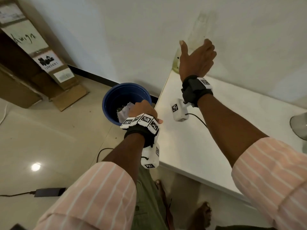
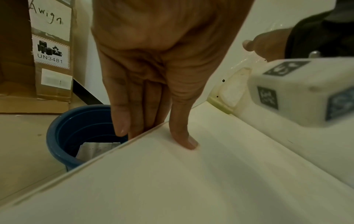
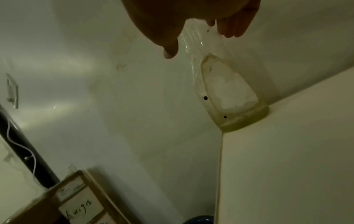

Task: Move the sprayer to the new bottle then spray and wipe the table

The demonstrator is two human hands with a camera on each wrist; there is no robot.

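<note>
Clearance around the table (image 1: 191, 146) corner.
Bottle (image 3: 229, 94) stands at the far corner against the wall (image 1: 132, 30); blue bucket (image 1: 108, 103) sits just beside the table's edge.

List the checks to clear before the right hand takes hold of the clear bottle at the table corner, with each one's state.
1. Bottle upright on table corner: ok.
2. Right hand open around the bottle's upper part: ok.
3. Right hand grip closed on the bottle: not ok.
4. Left hand steadying at the table edge, thumb on top: ok.
5. Sprayer on the bottle: cannot tell.
6. Blue bucket on the floor, off the table: ok.
</note>
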